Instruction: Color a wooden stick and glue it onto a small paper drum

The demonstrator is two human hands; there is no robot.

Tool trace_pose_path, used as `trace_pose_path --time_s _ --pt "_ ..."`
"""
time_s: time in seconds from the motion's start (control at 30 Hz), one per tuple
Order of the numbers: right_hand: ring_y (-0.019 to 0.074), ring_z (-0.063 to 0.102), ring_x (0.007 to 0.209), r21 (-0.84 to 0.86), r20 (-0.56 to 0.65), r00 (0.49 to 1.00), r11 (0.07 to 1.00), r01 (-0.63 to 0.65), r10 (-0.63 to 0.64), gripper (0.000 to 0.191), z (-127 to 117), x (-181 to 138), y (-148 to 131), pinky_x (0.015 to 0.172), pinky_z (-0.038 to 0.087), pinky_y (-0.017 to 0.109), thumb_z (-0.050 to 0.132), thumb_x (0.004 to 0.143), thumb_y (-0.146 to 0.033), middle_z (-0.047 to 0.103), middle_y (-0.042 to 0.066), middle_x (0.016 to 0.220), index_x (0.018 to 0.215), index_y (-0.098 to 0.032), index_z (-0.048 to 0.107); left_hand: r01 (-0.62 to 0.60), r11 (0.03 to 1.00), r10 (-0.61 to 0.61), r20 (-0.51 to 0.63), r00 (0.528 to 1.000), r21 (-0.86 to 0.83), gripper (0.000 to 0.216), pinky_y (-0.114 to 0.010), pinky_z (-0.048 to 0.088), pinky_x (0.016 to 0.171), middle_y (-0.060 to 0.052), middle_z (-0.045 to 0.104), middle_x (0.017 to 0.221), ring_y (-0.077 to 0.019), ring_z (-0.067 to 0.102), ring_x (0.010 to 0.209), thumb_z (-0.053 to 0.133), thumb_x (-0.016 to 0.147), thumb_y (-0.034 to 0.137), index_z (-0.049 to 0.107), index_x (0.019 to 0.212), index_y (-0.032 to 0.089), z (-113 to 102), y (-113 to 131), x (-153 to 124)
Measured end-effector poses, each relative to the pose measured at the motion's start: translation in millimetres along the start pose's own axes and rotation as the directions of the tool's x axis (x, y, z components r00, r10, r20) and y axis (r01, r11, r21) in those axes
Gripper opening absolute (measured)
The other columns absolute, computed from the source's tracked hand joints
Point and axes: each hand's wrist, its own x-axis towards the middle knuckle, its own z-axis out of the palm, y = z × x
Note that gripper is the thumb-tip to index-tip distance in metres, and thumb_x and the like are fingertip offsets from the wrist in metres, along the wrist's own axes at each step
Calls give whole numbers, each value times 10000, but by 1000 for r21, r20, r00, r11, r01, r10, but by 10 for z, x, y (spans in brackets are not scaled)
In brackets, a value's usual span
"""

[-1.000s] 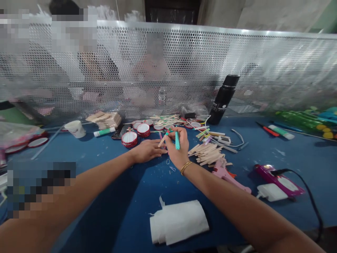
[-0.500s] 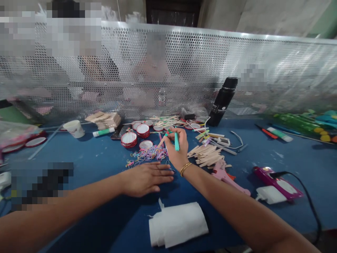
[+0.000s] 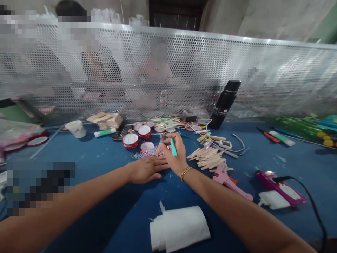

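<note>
My right hand [image 3: 176, 154] is closed round a teal marker [image 3: 173, 146] and also pinches a wooden craft stick [image 3: 159, 144] with a coloured tip. It hovers over a heap of small coloured rubber bands [image 3: 147, 153] on the blue table [image 3: 105, 168]. Flat on the table lies my left hand [image 3: 146, 169], fingers stretched out and holding nothing, its fingertips beside my right hand. A pile of plain wooden craft sticks [image 3: 207, 156] sits just right of my right hand.
Red-rimmed round lids [image 3: 130, 139], a white cup [image 3: 76, 128], a glue stick [image 3: 104, 132], a black bottle [image 3: 224, 104], a pink glue gun [image 3: 229, 181], a purple glue gun [image 3: 280, 187] with cable, folded white tissue [image 3: 179, 228]. A perforated metal screen [image 3: 168, 70] closes the back; people sit behind it.
My left hand drew back from the rubber bands toward me, then slid forward again next to my right hand. My right hand dropped slightly toward the bands, still holding marker and stick.
</note>
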Motion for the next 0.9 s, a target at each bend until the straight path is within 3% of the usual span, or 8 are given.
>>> trace_pose_path --time_s 0.17,0.27,0.37,0.47,0.6,0.73,0.83,0.9 --pt "190 690 756 3 47 999 1000 -20 20 309 17 -39 46 802 523 349 698 804 -269 705 -38 799 1044 -249 504 57 986 -74 105 992 156 497 -467 197 1255 -43 415 1606 -286 292 1523 482 1004 372 493 1491 275 -171 311 -471" --pt "196 695 748 3 60 998 1000 -23 23 321 24 -48 82 806 526 357 714 807 -311 713 -34 799 1042 -252 504 146 977 -161 91 983 154 493 -419 231 1252 -15 397 1617 -266 298 1521 484 1011 348 477 1501 299 -258 441 -878" --pt "207 700 771 -6 60 998 1000 -21 21 334 36 -52 119 818 531 369 726 797 -331 719 -23 811 1039 -254 510 213 969 -229 135 964 123 543 -394 229 1257 -6 367 1631 -250 296 1523 488 1015 344 390 1549 321 -294 459 -1226" --pt "208 699 767 -14 65 998 1000 -12 12 331 48 -61 151 808 537 370 722 799 -329 720 -19 819 1046 -255 515 229 968 -244 160 957 106 621 -360 206 1261 -11 299 1658 -241 268 1532 505 1009 390 291 1588 326 -270 404 -1397" --pt "206 699 783 -30 64 998 1000 4 -2 330 56 -78 179 815 537 371 716 807 -331 718 -14 838 1057 -253 516 231 968 -243 120 963 100 684 -377 168 1269 -37 254 1671 -249 230 1542 486 1014 420 180 1615 310 -205 239 -1294" --pt "200 699 778 -27 66 998 1000 15 -14 323 50 -89 180 801 537 361 709 811 -319 715 -17 836 1061 -253 516 217 972 -229 136 964 94 611 -422 182 1264 -71 264 1668 -260 207 1549 402 1043 388 224 1611 253 -169 -9 -961" --pt "199 698 775 -32 65 998 999 10 -8 311 38 -82 157 801 537 363 701 812 -312 715 -17 835 1057 -252 518 182 981 -188 98 977 67 547 -407 256 1240 -89 334 1641 -253 294 1523 397 1041 332 342 1576 226 -209 -167 -707" --pt "200 696 773 -24 63 998 1000 2 0 319 31 -70 135 797 537 364 706 810 -321 714 -17 831 1055 -251 514 201 978 -204 53 978 56 474 -398 320 1208 -87 491 1555 -251 422 1459 418 1032 291 486 1498 231 -296 -219 -575"
